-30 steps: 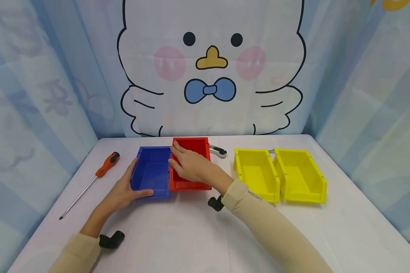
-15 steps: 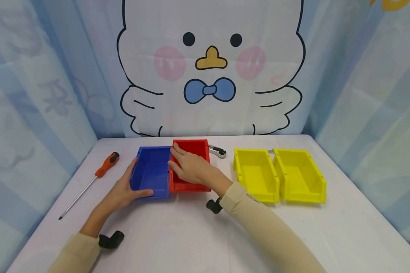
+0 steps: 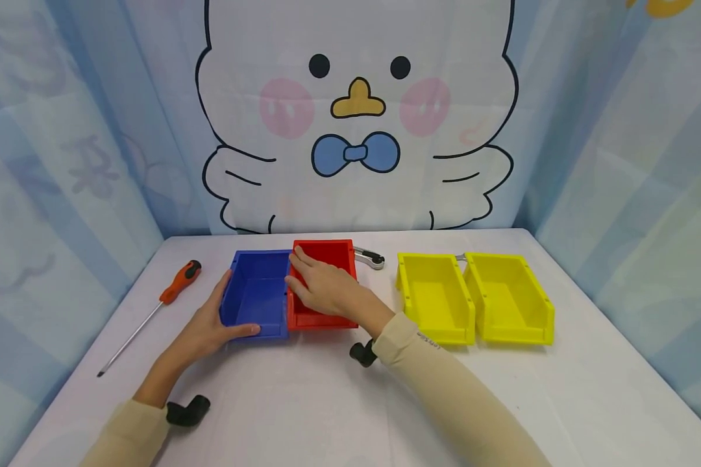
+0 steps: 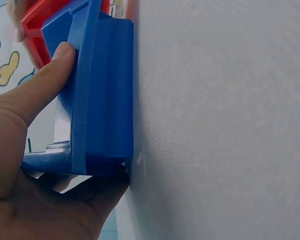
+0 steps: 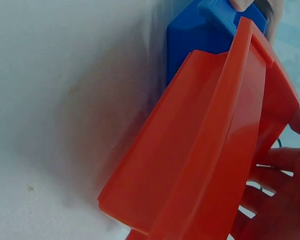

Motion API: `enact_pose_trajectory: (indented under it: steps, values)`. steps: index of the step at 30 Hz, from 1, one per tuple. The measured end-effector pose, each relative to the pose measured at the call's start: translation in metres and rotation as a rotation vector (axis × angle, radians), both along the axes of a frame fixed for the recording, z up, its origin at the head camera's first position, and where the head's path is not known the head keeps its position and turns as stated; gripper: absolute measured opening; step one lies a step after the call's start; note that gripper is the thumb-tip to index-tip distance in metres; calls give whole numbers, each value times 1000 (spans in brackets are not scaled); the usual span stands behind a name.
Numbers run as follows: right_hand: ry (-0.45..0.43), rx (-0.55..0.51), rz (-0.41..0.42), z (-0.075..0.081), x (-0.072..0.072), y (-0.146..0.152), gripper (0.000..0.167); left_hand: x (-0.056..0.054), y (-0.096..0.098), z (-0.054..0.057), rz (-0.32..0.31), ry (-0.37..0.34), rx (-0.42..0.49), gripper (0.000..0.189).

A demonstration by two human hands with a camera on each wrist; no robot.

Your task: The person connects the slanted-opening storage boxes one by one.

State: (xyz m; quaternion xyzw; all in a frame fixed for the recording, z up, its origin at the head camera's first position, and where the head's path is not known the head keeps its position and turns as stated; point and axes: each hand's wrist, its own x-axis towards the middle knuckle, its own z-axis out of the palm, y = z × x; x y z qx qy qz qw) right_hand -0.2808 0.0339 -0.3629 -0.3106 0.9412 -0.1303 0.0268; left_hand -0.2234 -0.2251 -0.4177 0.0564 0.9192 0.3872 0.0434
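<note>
A blue storage bin (image 3: pixel 254 292) stands on the table with its low front toward me. My left hand (image 3: pixel 201 327) grips it, thumb on the front lip and fingers along its left side; in the left wrist view the thumb (image 4: pixel 64 54) lies over the rim. Against its right side is a red storage bin (image 3: pixel 321 319), which looks tilted off the table in the right wrist view. My right hand (image 3: pixel 327 285) reaches over the red bin, its extended fingers pressing the left wall beside the blue bin. The fingers' contact inside is partly hidden.
Two yellow bins (image 3: pixel 435 295) stand side by side at the right, with a metal tool end showing behind them. A ratchet wrench (image 3: pixel 370 258) lies behind the red bin. At the left lies an orange-handled screwdriver (image 3: pixel 178 282). Curtains surround the table.
The red bin has slid slightly toward me along the blue bin's side, with my right hand on it. The left hand and blue bin have stayed put.
</note>
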Motion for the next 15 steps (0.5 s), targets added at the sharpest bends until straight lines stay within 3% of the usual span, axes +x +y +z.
enact_pose_trajectory:
  steps: [15]
  values:
    - [1,8,1,-2,0,0,66,0,1,1,6,-14,-11,131]
